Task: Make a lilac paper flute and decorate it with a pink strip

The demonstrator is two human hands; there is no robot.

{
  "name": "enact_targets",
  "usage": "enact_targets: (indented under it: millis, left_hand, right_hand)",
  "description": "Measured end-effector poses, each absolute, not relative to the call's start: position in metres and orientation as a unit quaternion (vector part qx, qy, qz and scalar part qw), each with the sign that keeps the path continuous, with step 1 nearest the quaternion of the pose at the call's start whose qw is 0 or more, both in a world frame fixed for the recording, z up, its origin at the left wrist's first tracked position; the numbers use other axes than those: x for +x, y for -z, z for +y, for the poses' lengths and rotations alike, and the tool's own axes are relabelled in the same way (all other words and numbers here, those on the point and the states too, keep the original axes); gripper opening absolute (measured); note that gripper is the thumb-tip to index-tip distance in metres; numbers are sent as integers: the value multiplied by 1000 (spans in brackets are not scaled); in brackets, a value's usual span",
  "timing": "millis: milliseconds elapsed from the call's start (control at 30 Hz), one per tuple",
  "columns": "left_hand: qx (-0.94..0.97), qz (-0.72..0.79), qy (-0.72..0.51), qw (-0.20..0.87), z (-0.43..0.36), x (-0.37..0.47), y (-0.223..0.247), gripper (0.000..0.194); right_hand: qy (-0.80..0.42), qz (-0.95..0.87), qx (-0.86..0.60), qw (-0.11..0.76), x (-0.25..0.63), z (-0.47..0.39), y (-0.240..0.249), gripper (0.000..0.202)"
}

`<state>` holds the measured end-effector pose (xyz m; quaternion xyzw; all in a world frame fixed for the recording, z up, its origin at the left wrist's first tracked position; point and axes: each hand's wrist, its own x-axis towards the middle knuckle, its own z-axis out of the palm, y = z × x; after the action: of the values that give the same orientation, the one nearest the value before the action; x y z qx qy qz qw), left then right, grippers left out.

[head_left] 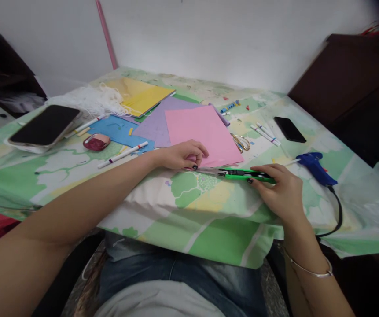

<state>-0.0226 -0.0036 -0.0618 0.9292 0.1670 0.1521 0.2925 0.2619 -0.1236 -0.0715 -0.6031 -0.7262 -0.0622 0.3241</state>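
Right hand point(280, 189), right of centre, gripped the green cutter point(247, 175); left hand point(184, 155), centre, curled at the pink sheet's point(205, 132) lower edge.

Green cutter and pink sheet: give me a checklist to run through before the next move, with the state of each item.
1. Cutter in the right hand: ok, gripped between thumb and fingers.
2. Left hand at the pink sheet: ok, at its near left corner.
3. Left fingers out of the cutter's line: not ok, I'd say; its front end points towards them.
4. Blade extension: cannot tell, too blurred.
5. Pink sheet apart from other paper: not ok, it overlaps the purple sheet.
6. Glue gun apart from the pink sheet: ok, off to the right.
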Motion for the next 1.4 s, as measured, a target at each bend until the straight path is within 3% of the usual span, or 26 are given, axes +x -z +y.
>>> enact_targets:
  millis: [133, 267, 400, 500, 633, 800, 867, 967, 1200, 1333, 1400]
  left_hand:
    - [938, 190, -172, 234, 1, -24, 63, 5]
    - [853, 435, -263, 117, 17, -33, 68, 29]
    - [722, 643, -245, 79, 36, -49, 74, 61]
    - [700, 663, -242, 112, 40, -57, 73, 71]
    - [713, 604, -250, 255, 35, -52, 69, 64]
    - [701, 685, -187, 73, 34, -46, 70, 85]
    - [691, 707, -146, 46, 36, -46, 71, 94]
    - [705, 693, -132, 67, 42, -48, 70, 95]
    - [682, 684, -235, 107, 54, -46, 71, 84]
    - [669, 702, -238, 64, 60, -49, 78, 70]
    - [656, 721, -218, 38, 62, -49, 80, 72]
  right_hand:
    - [61, -726, -602, 327, 262, -124, 72, 21]
    - [56, -727, -600, 328, 263, -124, 72, 21]
    - [47, -728, -602, 324, 262, -124, 72, 21]
    - [45, -727, -604, 324, 261, -124, 72, 21]
    - [45, -729, -601, 325, 260, -123, 73, 21]
    - [41, -730, -596, 332, 260, -123, 74, 20]
    - [38, -731, -595, 333, 259, -122, 74, 21]
    - [39, -731, -595, 332, 258, -123, 74, 21]
    - [30, -732, -599, 323, 256, -124, 73, 21]
    - [30, -732, -598, 325, 257, -123, 74, 21]
    - [29, -733, -598, 324, 257, -123, 74, 21]
